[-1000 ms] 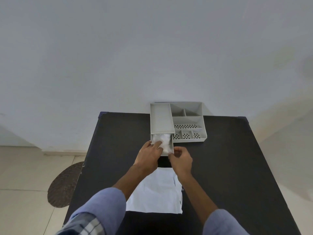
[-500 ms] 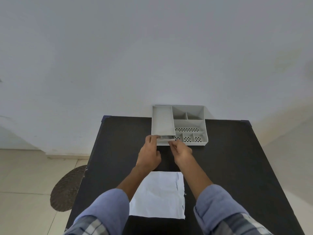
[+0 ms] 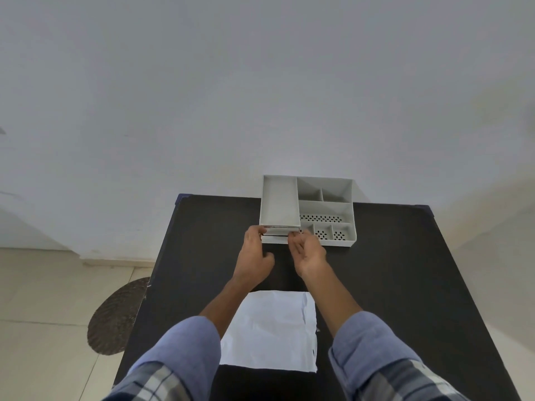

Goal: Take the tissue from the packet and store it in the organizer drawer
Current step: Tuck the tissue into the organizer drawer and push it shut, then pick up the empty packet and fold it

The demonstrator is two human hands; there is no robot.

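Observation:
A grey plastic organizer (image 3: 324, 209) stands at the far edge of the black table (image 3: 405, 285), against the wall. Its drawer (image 3: 276, 239) on the left side is pushed almost fully in; only a thin front strip shows, and no tissue is visible. My left hand (image 3: 254, 256) rests with its fingertips on the drawer's left front corner. My right hand (image 3: 308, 251) touches the drawer front on the right, fingers loosely spread. Neither hand holds anything. A flat white packet (image 3: 272, 334) lies on the table between my forearms, close to me.
The organizer's right side has several open compartments, some with perforated floors (image 3: 321, 218). A dark oval mat (image 3: 118, 316) lies on the tiled floor left of the table. A plain white wall rises behind the table.
One second ago the drawer stood pulled out with white tissue in it under my left hand. Both hands have since pushed it in toward the organizer, and the tissue is out of sight.

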